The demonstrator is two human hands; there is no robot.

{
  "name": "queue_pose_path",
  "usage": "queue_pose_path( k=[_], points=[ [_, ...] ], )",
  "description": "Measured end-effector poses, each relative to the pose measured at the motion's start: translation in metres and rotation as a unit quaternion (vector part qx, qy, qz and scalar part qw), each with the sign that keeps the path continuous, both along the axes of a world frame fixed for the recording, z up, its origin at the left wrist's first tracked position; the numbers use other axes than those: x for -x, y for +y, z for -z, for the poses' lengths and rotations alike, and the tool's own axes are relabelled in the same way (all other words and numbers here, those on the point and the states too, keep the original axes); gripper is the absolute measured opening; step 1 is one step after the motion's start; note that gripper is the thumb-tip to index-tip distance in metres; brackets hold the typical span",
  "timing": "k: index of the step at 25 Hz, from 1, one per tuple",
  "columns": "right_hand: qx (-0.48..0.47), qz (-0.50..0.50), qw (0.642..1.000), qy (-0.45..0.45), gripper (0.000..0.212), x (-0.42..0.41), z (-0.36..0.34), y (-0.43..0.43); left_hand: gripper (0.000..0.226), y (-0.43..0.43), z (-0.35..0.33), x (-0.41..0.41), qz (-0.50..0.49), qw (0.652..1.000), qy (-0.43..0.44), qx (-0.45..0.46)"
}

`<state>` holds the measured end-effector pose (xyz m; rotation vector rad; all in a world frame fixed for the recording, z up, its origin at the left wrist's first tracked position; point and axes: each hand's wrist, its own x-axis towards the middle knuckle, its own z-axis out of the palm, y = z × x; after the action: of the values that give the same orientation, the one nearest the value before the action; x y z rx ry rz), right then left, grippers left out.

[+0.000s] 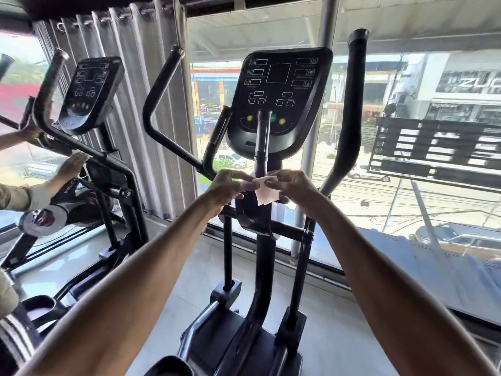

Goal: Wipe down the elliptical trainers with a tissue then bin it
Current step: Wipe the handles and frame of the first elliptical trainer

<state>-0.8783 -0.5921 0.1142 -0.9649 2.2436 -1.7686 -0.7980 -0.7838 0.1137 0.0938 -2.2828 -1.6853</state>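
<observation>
A black elliptical trainer stands right in front of me, its console facing me at head height. Below the console, in front of the centre column, I hold a small white tissue with both hands. My left hand pinches its left edge and my right hand pinches its right edge. The tissue hangs a little below my fingers. A second elliptical trainer stands to the left.
Another person's hand and sleeve reach in from the left onto the second trainer's handlebar. Grey curtains hang behind it. A large window runs behind both machines. Tall moving handles rise on either side of the console.
</observation>
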Motion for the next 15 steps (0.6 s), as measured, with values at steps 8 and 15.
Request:
queue_pose_path(
  k=[8,15],
  points=[
    [0.015,0.244,0.95,0.193,0.039,0.043,0.005,-0.046,0.007,-0.024,-0.014,0.066,-0.05,0.995,0.039,-0.076],
    [0.023,0.274,0.923,0.269,0.019,0.056,-0.013,-0.075,0.021,-0.031,-0.03,0.103,0.012,0.994,0.046,-0.098]
  ],
)
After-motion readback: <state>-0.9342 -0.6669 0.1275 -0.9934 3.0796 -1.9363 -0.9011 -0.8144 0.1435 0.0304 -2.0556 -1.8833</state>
